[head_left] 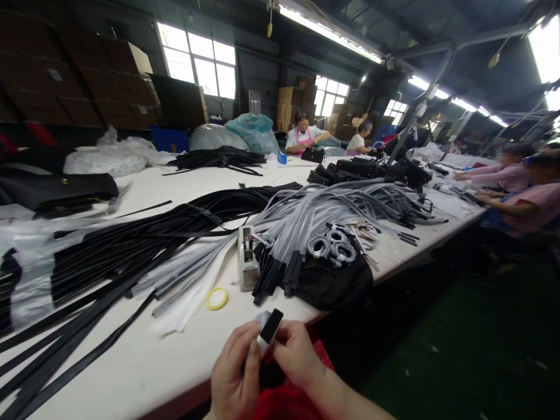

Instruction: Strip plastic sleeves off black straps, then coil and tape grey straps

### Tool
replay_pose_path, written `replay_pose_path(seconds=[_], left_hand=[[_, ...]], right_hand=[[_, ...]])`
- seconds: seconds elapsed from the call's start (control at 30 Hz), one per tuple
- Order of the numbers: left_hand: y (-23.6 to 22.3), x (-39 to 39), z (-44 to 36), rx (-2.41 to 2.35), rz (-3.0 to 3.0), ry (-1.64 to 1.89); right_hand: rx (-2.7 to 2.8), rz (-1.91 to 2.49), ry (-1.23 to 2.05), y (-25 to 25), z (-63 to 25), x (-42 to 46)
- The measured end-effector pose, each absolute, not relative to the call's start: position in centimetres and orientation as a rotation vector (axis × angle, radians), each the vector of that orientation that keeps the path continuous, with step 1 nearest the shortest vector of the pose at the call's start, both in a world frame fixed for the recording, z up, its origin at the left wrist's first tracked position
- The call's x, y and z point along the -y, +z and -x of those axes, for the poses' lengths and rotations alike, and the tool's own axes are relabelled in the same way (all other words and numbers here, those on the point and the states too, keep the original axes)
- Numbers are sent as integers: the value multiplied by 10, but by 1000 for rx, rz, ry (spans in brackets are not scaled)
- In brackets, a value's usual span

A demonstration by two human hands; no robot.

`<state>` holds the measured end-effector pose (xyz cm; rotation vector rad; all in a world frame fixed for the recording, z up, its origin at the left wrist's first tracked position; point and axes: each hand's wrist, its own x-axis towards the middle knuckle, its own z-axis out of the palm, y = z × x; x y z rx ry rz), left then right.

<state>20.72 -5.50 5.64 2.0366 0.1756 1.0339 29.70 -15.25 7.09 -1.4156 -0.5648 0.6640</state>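
Just off the table's front edge, my left hand [236, 367] is closed with thumb and fingers around a black strap end wrapped in pale film [271, 326]. From the other side my right hand [300, 353] pinches the same piece, its fingertips partly hidden behind it. The strap's black tip points up and away from me. Beyond my hands a metal tape dispenser [248, 271] stands on the table, with a yellow tape roll [217, 298] lying flat to its left. A heap of film-wrapped straps [297, 219] with black ends spreads behind and right of the dispenser.
Long black straps [175, 233] fan across the left of the white table [175, 373]. Coiled wrapped straps [343, 252] rest on black fabric [336, 283] near the front edge. Black bags [359, 169] are piled farther back. Several people sit around the table.
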Motion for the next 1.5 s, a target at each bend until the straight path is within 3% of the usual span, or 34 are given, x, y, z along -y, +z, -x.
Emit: replay_pose_path(seconds=[0.17, 0.4, 0.63, 0.73, 0.8, 0.93, 1.0, 1.33, 1.5], left_hand=[[60, 67, -216, -137, -2018, 1007], [63, 79, -270, -59, -2127, 635], [51, 101, -372, 377, -2617, 200], [47, 115, -393, 552, -2829, -81], [51, 120, -395, 619, -2846, -65], [68, 112, -386, 699, -2808, 162], [73, 106, -380, 659, -2798, 192], [63, 63, -356, -10, -2823, 291], [68, 58, -338, 300, -2641, -58]], right_hand=[[519, 1451, 561, 67, -307, 162], [358, 1185, 592, 63, -346, 203], [356, 1783, -484, 85, -441, 280], [593, 1958, -751, 93, -475, 285], [838, 2127, -662, 85, -493, 276], [1350, 2473, -84, 51, -518, 250], [1426, 2488, 47, 39, -524, 245], [1390, 2403, 96, 61, -507, 281], [1091, 2468, -81, 81, -527, 272]])
